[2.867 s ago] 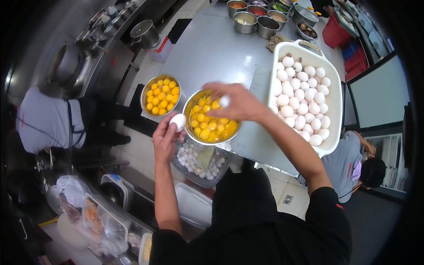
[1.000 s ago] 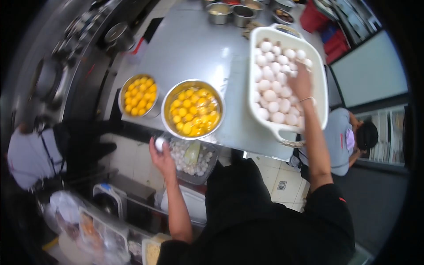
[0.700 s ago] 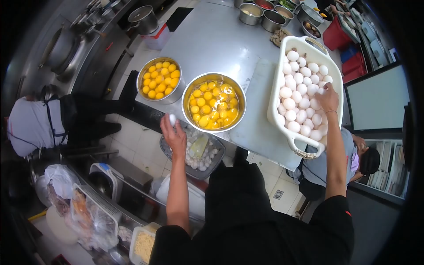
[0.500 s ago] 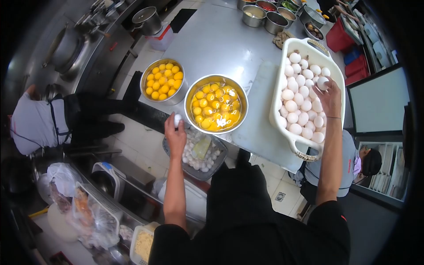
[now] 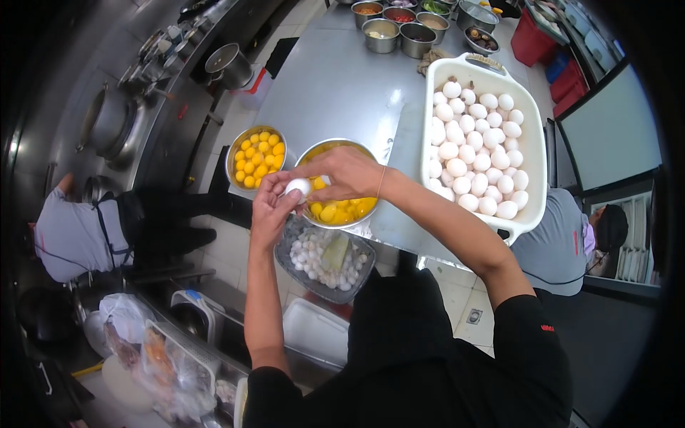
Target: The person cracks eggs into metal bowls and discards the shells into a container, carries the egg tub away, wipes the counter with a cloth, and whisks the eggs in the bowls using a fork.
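My left hand [image 5: 268, 208] is closed around a white egg [image 5: 298, 187] beside the rim of a steel bowl [image 5: 376, 156]. Over this bowl, my right hand [image 5: 346, 173] reaches across with its fingers at the egg; a bit of white shows between its fingers and thumb. Yellow egg yolks [image 5: 342, 212] lie in the bowl, partly hidden by my hands. A second steel pot [image 5: 230, 168] with whole yolks [image 5: 258, 158] stands to the left. Below my hands is a grey tub [image 5: 314, 287] holding white eggshells [image 5: 314, 260] and a yellowish-green piece.
A white handled basket [image 5: 536, 171] full of white eggs [image 5: 479, 143] sits on the steel table [image 5: 321, 85]. Several small ingredient pots [image 5: 381, 36] stand at the back. One person [image 5: 82, 221] is at the left, another [image 5: 553, 250] beyond the basket at the right.
My right hand has moved left from the egg basket to over the bowl and met my left hand. My left hand has turned inward at the rim. The camera view has shifted slightly.
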{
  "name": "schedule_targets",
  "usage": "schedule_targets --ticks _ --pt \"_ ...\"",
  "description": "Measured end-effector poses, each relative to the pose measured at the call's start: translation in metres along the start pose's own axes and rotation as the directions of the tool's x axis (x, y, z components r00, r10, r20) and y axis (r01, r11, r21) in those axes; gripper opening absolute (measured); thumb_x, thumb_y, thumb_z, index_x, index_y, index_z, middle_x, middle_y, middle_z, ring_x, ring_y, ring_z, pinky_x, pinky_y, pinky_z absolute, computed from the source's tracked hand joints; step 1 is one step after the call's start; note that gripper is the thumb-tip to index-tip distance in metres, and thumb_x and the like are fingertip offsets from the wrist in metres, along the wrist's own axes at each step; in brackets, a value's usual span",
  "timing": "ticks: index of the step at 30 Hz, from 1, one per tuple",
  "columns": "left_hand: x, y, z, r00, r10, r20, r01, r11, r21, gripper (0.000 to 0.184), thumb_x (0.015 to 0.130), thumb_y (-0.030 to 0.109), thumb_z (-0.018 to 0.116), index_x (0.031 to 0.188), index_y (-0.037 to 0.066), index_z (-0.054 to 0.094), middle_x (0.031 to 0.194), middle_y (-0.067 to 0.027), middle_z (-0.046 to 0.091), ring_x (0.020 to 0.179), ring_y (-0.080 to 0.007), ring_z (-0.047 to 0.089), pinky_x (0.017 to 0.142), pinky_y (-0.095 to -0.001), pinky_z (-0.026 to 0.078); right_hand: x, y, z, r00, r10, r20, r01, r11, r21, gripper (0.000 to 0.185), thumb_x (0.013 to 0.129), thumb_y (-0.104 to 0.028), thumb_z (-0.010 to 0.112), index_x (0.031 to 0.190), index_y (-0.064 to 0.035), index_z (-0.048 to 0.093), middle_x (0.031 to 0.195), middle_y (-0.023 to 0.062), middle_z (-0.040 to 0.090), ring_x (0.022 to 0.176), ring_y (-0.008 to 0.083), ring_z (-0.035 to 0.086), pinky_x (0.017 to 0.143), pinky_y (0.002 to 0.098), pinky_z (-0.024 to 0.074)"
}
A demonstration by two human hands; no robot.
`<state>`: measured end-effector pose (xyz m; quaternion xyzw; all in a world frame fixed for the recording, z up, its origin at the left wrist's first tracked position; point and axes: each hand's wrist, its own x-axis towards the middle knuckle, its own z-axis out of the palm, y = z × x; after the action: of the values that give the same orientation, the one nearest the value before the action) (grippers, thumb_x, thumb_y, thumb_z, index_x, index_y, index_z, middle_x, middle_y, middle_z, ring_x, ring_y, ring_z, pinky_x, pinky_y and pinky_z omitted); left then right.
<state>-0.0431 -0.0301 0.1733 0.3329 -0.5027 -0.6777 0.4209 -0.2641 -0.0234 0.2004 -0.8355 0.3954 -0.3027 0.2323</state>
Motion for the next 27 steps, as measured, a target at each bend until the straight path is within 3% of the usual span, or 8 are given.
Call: schedule_targets --ticks 7,10,13,16,19,23,25,27 --pt "0.024 -0.003 0.003 0.985 -0.090 0.144 0.085 0.995 0.042 0.027 0.089 0.010 0.071 0.110 0.001 0.058 0.097 -0.0073 0.066 0.077 -0.0090 0.062 0.064 -0.0215 0.050 -0.009 0.013 0.000 0.990 0.026 -0.140 -0.024 1.000 0.015 0.042 0.070 -0.017 0.073 0.112 -0.0128 0.073 0.094 0.0162 0.071 0.083 0.0341 0.067 0.079 0.0385 0.0544" --pt "0.030 0.002 0.005 0.986 -0.059 0.156 0.005 0.945 0.327 0.026 0.087 0.012 0.073 0.107 0.000 0.062 0.094 -0.0064 0.066 0.076 -0.0101 0.062 0.064 -0.0227 0.051 -0.016 0.019 -0.001 0.988 0.032 -0.149 -0.033 0.999 0.000 0.042 0.068 -0.016 0.072 0.110 -0.0115 0.073 0.095 0.0167 0.071 0.083 0.0345 0.067 0.079 0.0384 0.0546" --pt "0.031 0.001 0.014 0.990 0.010 0.138 -0.074 0.878 0.473 0.027 0.085 0.014 0.077 0.105 -0.001 0.066 0.090 -0.0053 0.066 0.076 -0.0106 0.062 0.064 -0.0245 0.051 -0.025 0.026 0.001 0.987 0.063 -0.147 -0.071 0.996 -0.050 0.041 0.068 -0.015 0.071 0.109 -0.0101 0.073 0.096 0.0168 0.071 0.083 0.0355 0.067 0.079 0.0388 0.0547" --pt "0.027 0.012 0.026 0.915 0.280 0.289 -0.377 0.341 0.861 0.029 0.086 0.015 0.075 0.106 -0.003 0.065 0.087 -0.0033 0.065 0.071 -0.0105 0.059 0.062 -0.0223 0.047 -0.034 0.026 0.003 0.972 0.164 -0.169 -0.180 0.981 -0.079 0.040 0.067 -0.015 0.072 0.107 -0.0080 0.073 0.096 0.0158 0.071 0.083 0.0342 0.068 0.078 0.0380 0.0549" --pt "0.018 0.015 0.031 0.918 0.334 0.214 -0.337 0.371 0.866 0.028 0.087 0.012 0.074 0.108 -0.004 0.065 0.089 -0.0035 0.066 0.074 -0.0104 0.060 0.066 -0.0227 0.049 -0.042 0.021 0.003 0.926 0.247 -0.284 -0.239 0.969 0.066 0.037 0.068 -0.016 0.074 0.104 -0.0087 0.074 0.096 0.0140 0.072 0.083 0.0325 0.069 0.079 0.0372 0.0551" --pt "-0.012 0.008 0.021 0.933 0.308 -0.187 -0.199 0.873 0.445 0.027 0.084 0.012 0.076 0.105 -0.002 0.067 0.093 -0.0058 0.066 0.082 -0.0103 0.061 0.068 -0.0232 0.049 -0.049 -0.023 0.003 0.832 0.489 -0.263 -0.397 0.855 0.334 0.035 0.068 -0.023 0.080 0.099 -0.0085 0.075 0.090 0.0115 0.072 0.077 0.0310 0.069 0.076 0.0370 0.0556" --pt "-0.040 0.009 0.010 0.897 0.317 -0.307 -0.177 0.896 0.408 0.025 0.087 0.012 0.073 0.106 -0.002 0.066 0.095 -0.0054 0.066 0.084 -0.0102 0.060 0.071 -0.0235 0.049 -0.055 -0.045 0.024 0.875 0.425 -0.230 -0.334 0.876 0.349 0.038 0.067 -0.028 0.082 0.099 -0.0075 0.075 0.085 0.0098 0.071 0.074 0.0303 0.069 0.073 0.0365 0.0555" --pt "-0.077 0.015 -0.004 0.911 0.263 -0.317 -0.010 0.784 0.621 0.026 0.088 0.011 0.070 0.109 -0.002 0.065 0.099 -0.0057 0.066 0.087 -0.0116 0.060 0.075 -0.0250 0.049 -0.063 -0.066 0.053 0.923 0.350 -0.159 -0.302 0.916 0.263 0.046 0.067 -0.034 0.083 0.103 -0.0063 0.073 0.079 0.0096 0.070 0.071 0.0302 0.069 0.070 0.0363 0.0551"
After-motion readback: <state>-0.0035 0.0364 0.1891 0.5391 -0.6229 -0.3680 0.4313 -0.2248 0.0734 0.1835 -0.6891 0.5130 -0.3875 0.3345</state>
